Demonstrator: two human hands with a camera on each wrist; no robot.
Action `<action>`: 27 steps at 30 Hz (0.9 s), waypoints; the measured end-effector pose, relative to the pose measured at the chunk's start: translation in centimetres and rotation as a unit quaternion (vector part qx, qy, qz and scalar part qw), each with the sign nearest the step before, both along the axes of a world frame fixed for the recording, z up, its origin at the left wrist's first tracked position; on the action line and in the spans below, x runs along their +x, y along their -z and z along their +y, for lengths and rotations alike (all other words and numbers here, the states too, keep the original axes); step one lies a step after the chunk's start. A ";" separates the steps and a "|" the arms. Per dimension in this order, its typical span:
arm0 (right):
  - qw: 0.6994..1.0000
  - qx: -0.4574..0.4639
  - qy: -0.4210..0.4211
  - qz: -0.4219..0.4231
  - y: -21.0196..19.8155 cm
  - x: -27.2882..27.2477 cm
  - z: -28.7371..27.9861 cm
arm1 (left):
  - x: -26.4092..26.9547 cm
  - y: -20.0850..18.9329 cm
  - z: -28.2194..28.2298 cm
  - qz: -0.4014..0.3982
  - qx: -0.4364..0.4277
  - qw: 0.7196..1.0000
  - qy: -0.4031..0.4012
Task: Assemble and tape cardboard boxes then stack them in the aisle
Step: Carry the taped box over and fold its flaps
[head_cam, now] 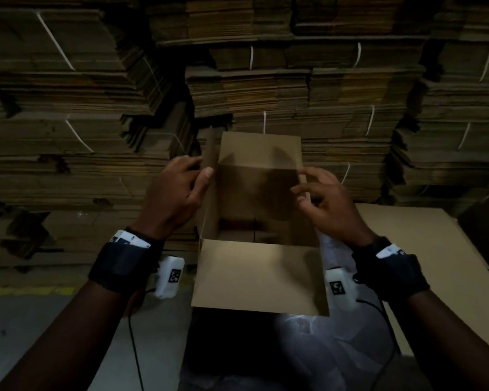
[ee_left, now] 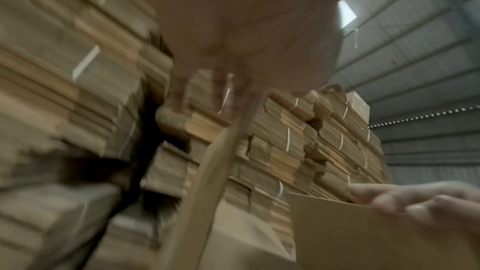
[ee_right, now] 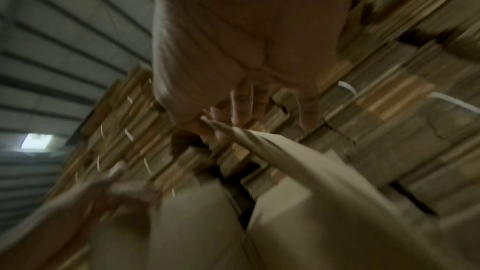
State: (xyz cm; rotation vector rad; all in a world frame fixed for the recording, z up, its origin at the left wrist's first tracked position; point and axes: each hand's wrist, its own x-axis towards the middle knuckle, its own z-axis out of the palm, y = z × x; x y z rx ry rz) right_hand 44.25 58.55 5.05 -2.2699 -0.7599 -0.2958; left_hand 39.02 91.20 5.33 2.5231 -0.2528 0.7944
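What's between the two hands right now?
The open cardboard box: left hand pinches its left flap, right hand its right edge, its hollow between them. Head view.

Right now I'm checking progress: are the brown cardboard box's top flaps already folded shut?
No: the brown cardboard box is open on top, with its far flap upright and its near flap folded outward.

The brown cardboard box stands upright and open-topped. Its four flaps are up or spread: the near flap folds outward, the far flap stands upright.
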 end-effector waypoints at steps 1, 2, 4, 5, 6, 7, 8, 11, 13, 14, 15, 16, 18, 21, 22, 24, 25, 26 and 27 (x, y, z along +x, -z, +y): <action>1.000 -0.009 0.011 -0.015 -0.2 0.5 -1.1 | -0.2 0.1 0.4 0.009 0.022 0.999 -0.030; 0.998 -0.035 0.027 -0.034 -0.4 0.9 -2.3 | -0.4 0.2 0.8 0.026 0.048 0.997 -0.061; 0.986 -0.123 0.095 -0.065 -0.7 1.1 -4.4 | -0.9 0.6 1.3 0.072 0.115 0.981 -0.140; 0.971 -0.180 0.138 -0.079 -0.8 0.9 -5.3 | -1.2 0.9 1.2 0.105 0.155 0.966 -0.178; 0.951 -0.237 0.180 -0.087 -0.9 0.5 -5.8 | -1.6 1.1 1.0 0.150 0.193 0.948 -0.203; 0.932 -0.287 0.212 -0.068 -0.8 0.1 -6.2 | -1.8 1.6 0.9 0.205 0.217 0.930 -0.213; 0.922 -0.315 0.224 -0.017 -0.6 -0.1 -6.5 | -1.8 2.4 0.9 0.262 0.224 0.915 -0.208; 0.908 -0.318 0.168 0.217 1.3 -0.2 -6.8 | -1.9 5.0 1.2 0.406 0.132 0.894 -0.132; 0.893 -0.308 0.126 0.302 4.2 0.0 -6.8 | -2.0 7.1 1.3 0.453 0.054 0.887 -0.070; 0.895 -0.294 0.099 0.321 5.3 -0.3 -6.6 | -2.2 8.2 1.2 0.459 0.017 0.888 -0.042; 0.903 -0.266 0.073 0.328 6.3 -0.7 -6.3 | -2.3 9.3 1.1 0.454 -0.034 0.890 -0.021; 0.919 -0.220 0.048 0.324 7.2 -1.1 -6.0 | -2.6 10.2 0.8 0.440 -0.091 0.893 -0.004; 0.939 -0.088 0.024 0.330 8.8 -1.8 -5.8 | -2.9 12.4 0.6 0.405 -0.178 0.896 0.038; 0.946 -0.015 -0.001 0.324 10.0 -2.1 -6.3 | -3.9 12.9 -1.3 0.363 -0.236 0.899 0.066; 0.948 -0.017 -0.012 0.317 10.1 -2.0 -6.4 | -4.2 12.7 -2.0 0.357 -0.241 0.900 0.064; 0.946 -0.020 -0.032 0.320 9.5 -1.4 -6.5 | -4.4 12.9 -3.0 0.346 -0.249 0.903 0.048; 0.943 -0.029 -0.037 0.331 9.1 -1.0 -6.6 | -4.3 13.2 -3.3 0.341 -0.250 0.905 0.040; 0.939 -0.035 -0.038 0.341 8.7 -0.5 -6.6 | -4.2 13.3 -3.7 0.341 -0.245 0.907 0.024; 0.937 -0.067 -0.017 0.343 8.3 0.1 -6.6 | -4.1 13.6 -3.9 0.340 -0.240 0.910 0.009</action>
